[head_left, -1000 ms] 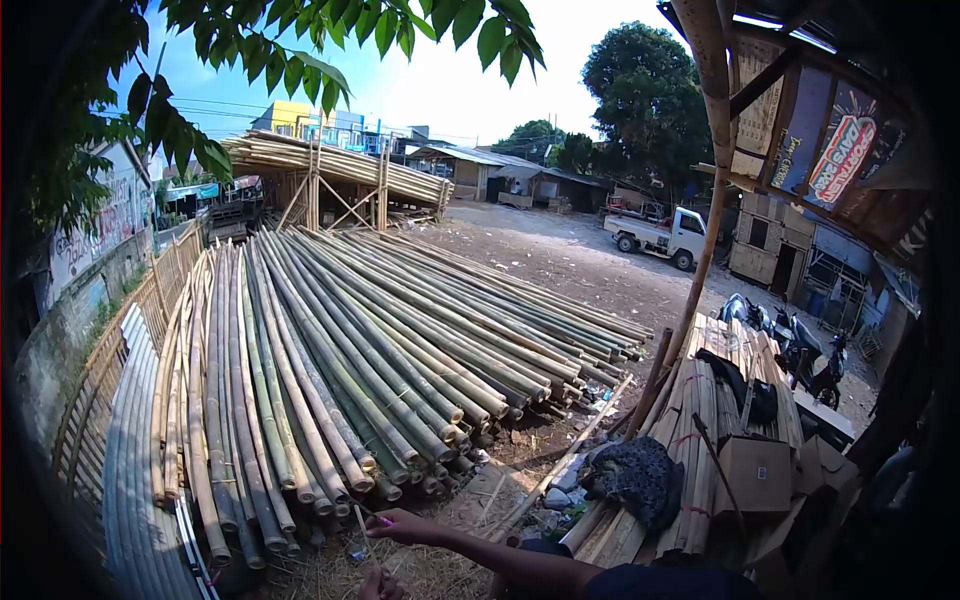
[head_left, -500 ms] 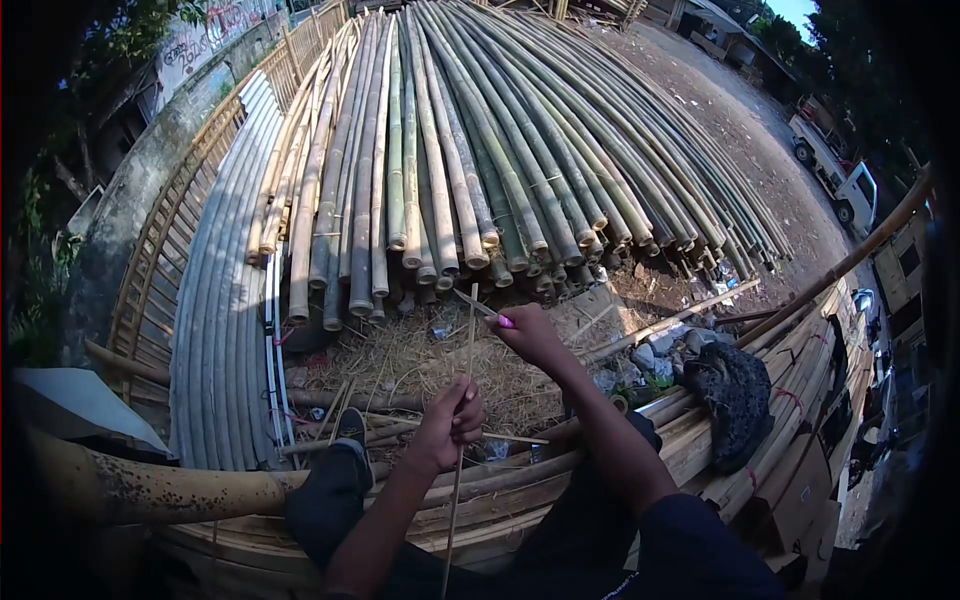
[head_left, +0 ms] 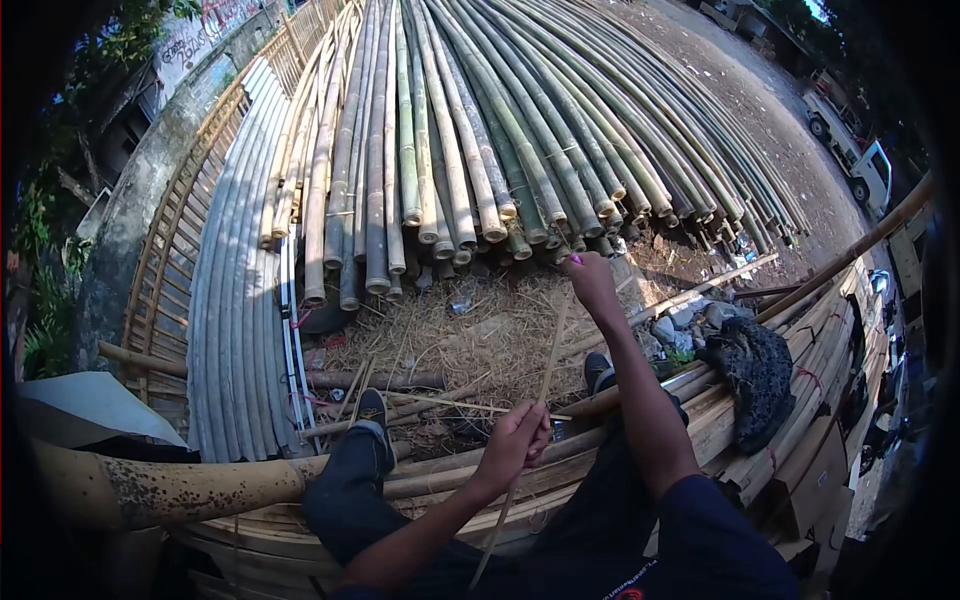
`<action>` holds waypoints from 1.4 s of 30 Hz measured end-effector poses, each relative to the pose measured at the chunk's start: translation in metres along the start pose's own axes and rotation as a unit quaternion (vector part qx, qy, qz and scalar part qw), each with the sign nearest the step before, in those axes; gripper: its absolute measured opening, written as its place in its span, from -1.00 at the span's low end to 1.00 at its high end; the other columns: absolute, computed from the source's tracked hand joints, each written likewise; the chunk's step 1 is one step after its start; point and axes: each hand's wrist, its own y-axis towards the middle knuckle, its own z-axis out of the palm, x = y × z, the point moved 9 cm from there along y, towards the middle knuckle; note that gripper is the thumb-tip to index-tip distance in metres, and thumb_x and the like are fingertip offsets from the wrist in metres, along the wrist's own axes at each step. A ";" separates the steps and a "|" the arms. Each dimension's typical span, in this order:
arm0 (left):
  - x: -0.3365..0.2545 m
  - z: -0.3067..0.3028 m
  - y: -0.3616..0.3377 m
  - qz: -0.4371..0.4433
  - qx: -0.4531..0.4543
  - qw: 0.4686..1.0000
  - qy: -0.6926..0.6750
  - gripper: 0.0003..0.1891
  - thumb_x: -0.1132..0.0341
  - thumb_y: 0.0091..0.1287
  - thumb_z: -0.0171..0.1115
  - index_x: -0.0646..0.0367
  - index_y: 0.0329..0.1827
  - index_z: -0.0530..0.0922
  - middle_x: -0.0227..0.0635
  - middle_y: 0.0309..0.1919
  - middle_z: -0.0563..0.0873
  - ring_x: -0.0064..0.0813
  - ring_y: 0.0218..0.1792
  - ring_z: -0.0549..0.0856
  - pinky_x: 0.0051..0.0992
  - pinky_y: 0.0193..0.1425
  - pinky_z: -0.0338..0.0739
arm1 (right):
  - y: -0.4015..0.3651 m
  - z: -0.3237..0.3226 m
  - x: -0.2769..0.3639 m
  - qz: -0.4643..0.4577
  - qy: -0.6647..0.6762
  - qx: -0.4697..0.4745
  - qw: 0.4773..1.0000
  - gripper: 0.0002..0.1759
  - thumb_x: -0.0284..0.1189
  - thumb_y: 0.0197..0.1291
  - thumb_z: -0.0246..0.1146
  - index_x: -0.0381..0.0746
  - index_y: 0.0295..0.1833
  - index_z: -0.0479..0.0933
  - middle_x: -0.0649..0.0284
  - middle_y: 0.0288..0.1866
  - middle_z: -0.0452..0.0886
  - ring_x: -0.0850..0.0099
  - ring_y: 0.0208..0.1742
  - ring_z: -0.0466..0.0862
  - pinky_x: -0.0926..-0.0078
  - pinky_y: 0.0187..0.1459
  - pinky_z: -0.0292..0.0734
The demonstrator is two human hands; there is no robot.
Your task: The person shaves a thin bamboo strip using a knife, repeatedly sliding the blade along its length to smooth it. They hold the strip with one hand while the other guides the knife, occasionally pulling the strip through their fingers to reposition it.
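My left hand is closed around a thin bamboo strip. The strip slants from my lap up past the fist, its far end in front of my right hand. My right hand, farther out with the arm stretched, is closed on a knife whose pink-purple handle end shows at the fingers. Its blade is hard to make out against the bamboo ends. My legs are apart, with dark shoes on either side of the litter of shavings.
A large stack of bamboo poles fans out ahead. Corrugated sheets and a bamboo fence line the left. A thick bamboo pole crosses at lower left. Split bamboo and a dark cloth lie at right; a white truck stands beyond.
My right hand has moved out to the right and away, knife still in it. My left hand has shifted right with the strip, which now tilts more. The view has shifted slightly.
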 end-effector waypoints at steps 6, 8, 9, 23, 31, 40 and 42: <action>-0.033 -0.050 0.019 0.013 0.000 0.980 -0.196 -0.79 0.18 0.48 -0.04 0.14 -0.22 0.38 -0.57 -0.67 0.26 -0.79 -0.74 0.16 -0.75 -0.70 0.05 | -0.029 0.016 0.071 -0.154 0.085 0.118 0.977 -0.60 -0.24 0.07 0.18 -0.35 -0.61 0.44 -0.04 -0.62 0.50 -0.02 -0.58 0.51 0.05 -0.48 0.31; -0.043 -0.059 0.017 0.024 -0.016 0.980 -0.197 -0.82 0.21 0.46 0.01 0.12 -0.22 0.39 -0.57 -0.66 0.27 -0.80 -0.74 0.14 -0.77 -0.70 0.03 | -0.060 0.047 0.099 -0.244 0.016 0.196 0.950 -0.63 -0.26 0.03 0.19 -0.33 -0.63 0.43 -0.02 -0.65 0.47 -0.01 -0.58 0.49 0.08 -0.48 0.34; -0.045 -0.059 0.015 0.028 -0.019 0.979 -0.199 -0.82 0.21 0.46 0.01 0.12 -0.22 0.39 -0.57 -0.66 0.27 -0.80 -0.74 0.14 -0.77 -0.70 0.03 | -0.074 0.060 0.107 -0.269 0.015 0.222 0.937 -0.66 -0.27 0.00 0.20 -0.30 -0.63 0.43 0.00 -0.66 0.46 -0.01 -0.57 0.49 0.09 -0.48 0.36; -0.021 -0.031 0.007 0.034 -0.033 0.988 -0.144 -0.78 0.16 0.49 -0.06 0.09 -0.28 0.35 -0.60 -0.68 0.19 -0.81 -0.75 0.09 -0.74 -0.71 -0.04 | -0.009 0.036 0.008 -0.003 0.174 0.056 0.983 -0.55 -0.21 0.13 0.18 -0.38 -0.58 0.42 0.01 -0.70 0.44 0.09 -0.67 0.31 0.14 -0.51 0.25; -0.041 -0.062 0.015 0.059 -0.073 0.982 -0.162 -0.76 0.12 0.49 -0.08 0.05 -0.30 0.32 -0.63 -0.68 0.15 -0.82 -0.74 0.07 -0.74 -0.72 -0.07 | -0.093 0.085 0.119 -0.346 0.045 0.278 0.895 -0.63 -0.23 0.04 0.19 -0.31 -0.60 0.45 -0.03 -0.67 0.43 -0.05 -0.58 0.46 0.08 -0.47 0.33; -0.034 -0.068 0.005 0.102 -0.144 0.973 -0.146 -0.78 0.18 0.48 -0.02 0.06 -0.33 0.32 -0.65 -0.69 0.12 -0.81 -0.73 0.06 -0.70 -0.69 -0.08 | -0.092 0.086 0.117 -0.353 -0.078 0.212 0.908 -0.70 -0.26 -0.06 0.14 -0.29 -0.62 0.48 -0.03 -0.64 0.49 -0.06 -0.52 0.53 0.03 -0.45 0.38; -0.033 -0.067 0.003 0.111 -0.146 0.976 -0.118 -0.79 0.20 0.48 -0.02 0.07 -0.32 0.32 -0.64 -0.69 0.17 -0.82 -0.73 0.10 -0.69 -0.70 -0.06 | -0.059 0.079 0.087 -0.216 -0.096 0.166 0.958 -0.67 -0.25 -0.02 0.13 -0.31 -0.58 0.50 -0.06 -0.61 0.51 -0.07 -0.51 0.54 0.02 -0.43 0.39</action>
